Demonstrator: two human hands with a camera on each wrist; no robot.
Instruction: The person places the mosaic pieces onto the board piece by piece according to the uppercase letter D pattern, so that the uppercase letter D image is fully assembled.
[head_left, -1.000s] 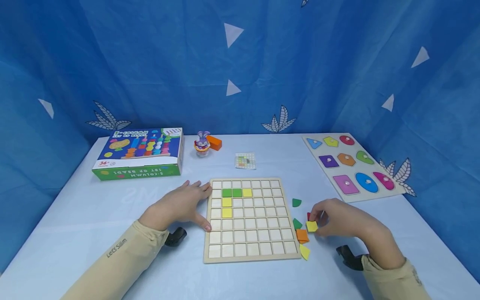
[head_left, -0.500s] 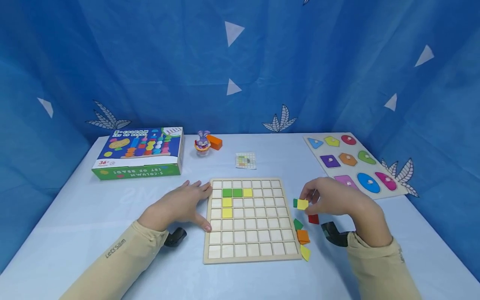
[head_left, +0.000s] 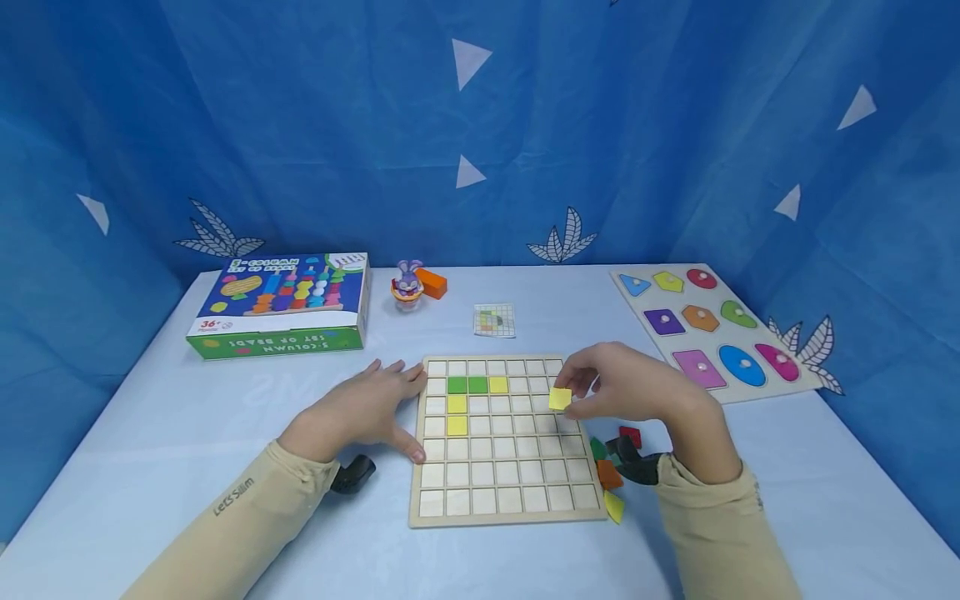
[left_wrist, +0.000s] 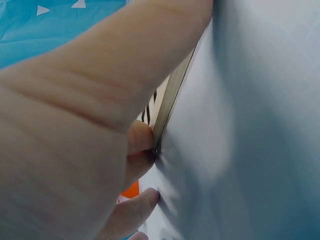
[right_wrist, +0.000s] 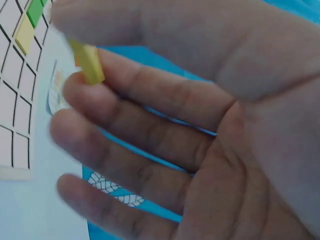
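Note:
A wooden grid board (head_left: 480, 475) lies on the table, with two green square tiles (head_left: 467, 385) and a yellow tile (head_left: 498, 385) in one row. Two more yellow tiles (head_left: 457, 414) sit below the left green one. My left hand (head_left: 367, 408) rests with spread fingers along the board's left edge; the left wrist view shows its fingertips at the wooden edge (left_wrist: 172, 95). Between thumb and fingertips my right hand (head_left: 637, 387) pinches a yellow square tile (head_left: 560, 399), held above the board's right columns. In the right wrist view that yellow tile (right_wrist: 90, 62) appears edge-on.
Right of the board lie green (head_left: 597, 448), orange (head_left: 609, 475), yellow (head_left: 613, 506) and red (head_left: 631, 435) pieces. A printed grid card (head_left: 494, 320), a rabbit toy (head_left: 407, 285), an orange block (head_left: 431, 283) and a bead-set box (head_left: 281, 304) stand behind. A shape puzzle board (head_left: 712, 333) lies back right.
My right hand has lifted the yellow tile from beside the loose pieces and carried it left over the board. My left hand has stayed at the board's edge.

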